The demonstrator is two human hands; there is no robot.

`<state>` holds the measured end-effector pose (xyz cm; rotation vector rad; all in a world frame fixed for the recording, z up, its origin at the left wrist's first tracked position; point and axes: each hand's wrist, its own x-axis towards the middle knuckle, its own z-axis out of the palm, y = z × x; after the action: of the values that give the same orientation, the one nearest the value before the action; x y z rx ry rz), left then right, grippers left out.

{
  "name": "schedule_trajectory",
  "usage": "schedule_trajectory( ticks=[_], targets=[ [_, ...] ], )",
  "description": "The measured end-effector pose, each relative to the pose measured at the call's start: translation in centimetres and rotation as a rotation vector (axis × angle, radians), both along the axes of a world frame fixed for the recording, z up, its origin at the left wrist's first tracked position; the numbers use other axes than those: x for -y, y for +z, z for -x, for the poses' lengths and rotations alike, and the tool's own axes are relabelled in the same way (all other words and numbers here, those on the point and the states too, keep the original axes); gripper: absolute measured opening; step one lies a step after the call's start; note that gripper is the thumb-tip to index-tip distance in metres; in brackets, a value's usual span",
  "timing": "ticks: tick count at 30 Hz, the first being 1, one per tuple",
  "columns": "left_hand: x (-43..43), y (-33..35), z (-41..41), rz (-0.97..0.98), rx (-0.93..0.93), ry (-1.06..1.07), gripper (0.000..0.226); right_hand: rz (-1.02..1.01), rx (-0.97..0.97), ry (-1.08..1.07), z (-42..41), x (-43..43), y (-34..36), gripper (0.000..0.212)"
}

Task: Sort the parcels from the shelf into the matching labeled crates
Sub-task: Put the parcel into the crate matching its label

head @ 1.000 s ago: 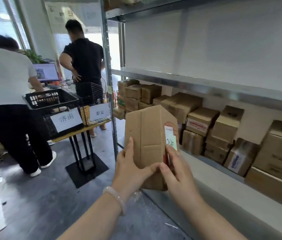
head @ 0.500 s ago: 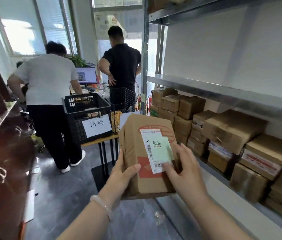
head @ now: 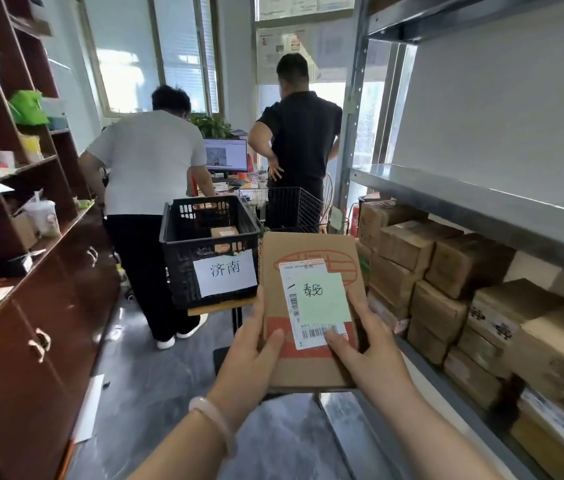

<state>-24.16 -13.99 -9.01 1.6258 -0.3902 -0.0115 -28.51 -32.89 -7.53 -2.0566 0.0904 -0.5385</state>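
Fingers (head: 269, 342) of the left hand (head: 245, 367) and the right hand (head: 374, 355) are clamped on a brown parcel (head: 273, 271), one hand on each side, up in the air. Its green note (head: 322, 296) faces up. Just past the fingers, a black crate (head: 183, 271) sits on a desk (head: 218, 305). Right of them, a shelf (head: 464, 199) holds many boxes (head: 446, 268).

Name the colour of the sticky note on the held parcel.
The sticky note is pale green; head view.
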Motion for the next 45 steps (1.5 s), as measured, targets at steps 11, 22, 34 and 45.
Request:
schedule_trajectory(
  ticks=[11,22,34,45],
  targets=[
    [-1.4,0.6,-19.0,-0.257,0.181,0.1,0.078,-0.009,0.033,0.107,-20.4,-1.2,-0.7,0.074],
    [-0.6,4.5,-40.8,-0.277,0.168,0.037,0.075,-0.154,0.103,0.034,-40.2,-0.6,3.5,0.056],
    [7.0,5.1,-62.8,-0.31,0.15,0.106,0.074,-0.149,0.027,0.145,-63.2,7.7,4.0,0.062],
    [13.8,2.0,-78.2,-0.395,-0.066,0.124,0.077,-0.218,-0.148,0.162,-80.4,14.7,0.4,0.057]
  ],
)
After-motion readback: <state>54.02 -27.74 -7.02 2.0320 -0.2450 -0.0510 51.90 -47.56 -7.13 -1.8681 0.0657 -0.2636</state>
